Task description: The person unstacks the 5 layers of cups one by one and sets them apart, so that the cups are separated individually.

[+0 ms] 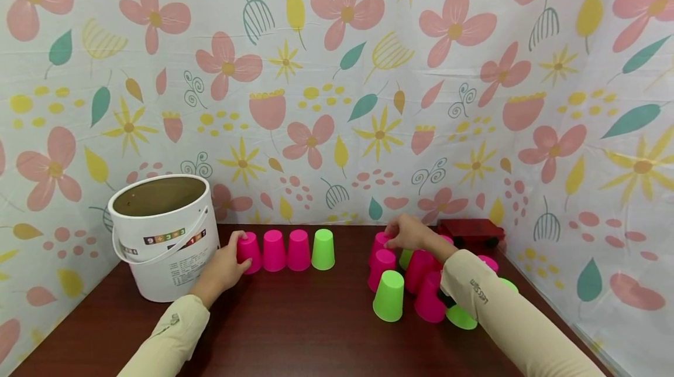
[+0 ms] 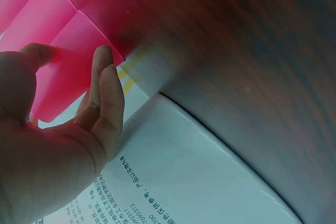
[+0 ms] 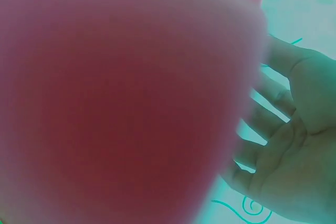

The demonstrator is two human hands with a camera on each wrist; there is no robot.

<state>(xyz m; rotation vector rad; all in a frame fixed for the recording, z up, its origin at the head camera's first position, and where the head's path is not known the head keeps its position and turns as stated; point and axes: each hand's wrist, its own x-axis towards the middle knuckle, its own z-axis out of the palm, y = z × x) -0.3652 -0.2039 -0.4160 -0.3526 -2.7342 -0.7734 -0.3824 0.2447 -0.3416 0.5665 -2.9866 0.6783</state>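
My left hand point(image 1: 223, 266) holds the leftmost pink cup point(image 1: 254, 253) of a short row, thumb on the near side and fingers round the other. This cup point(image 2: 79, 61) stands upside down on the table beside a pink cup point(image 1: 274, 251), another pink cup point(image 1: 299, 251) and a green cup point(image 1: 323, 250). Over at the right cluster, my right hand point(image 1: 413, 233) grips the top of a pink cup point(image 1: 377, 244) at the back left, with its thumb in front. A large blurred pink cup point(image 3: 121, 103) hides the fingertips in the right wrist view.
A white bucket point(image 1: 171, 248) with a handle stands left of the row. Several pink and green cups crowd under my right forearm, a green cup point(image 1: 388, 296) at their front. Behind them sits a dark red object point(image 1: 468, 233). A flowered cloth point(image 1: 337, 102) backs the brown table point(image 1: 316, 324).
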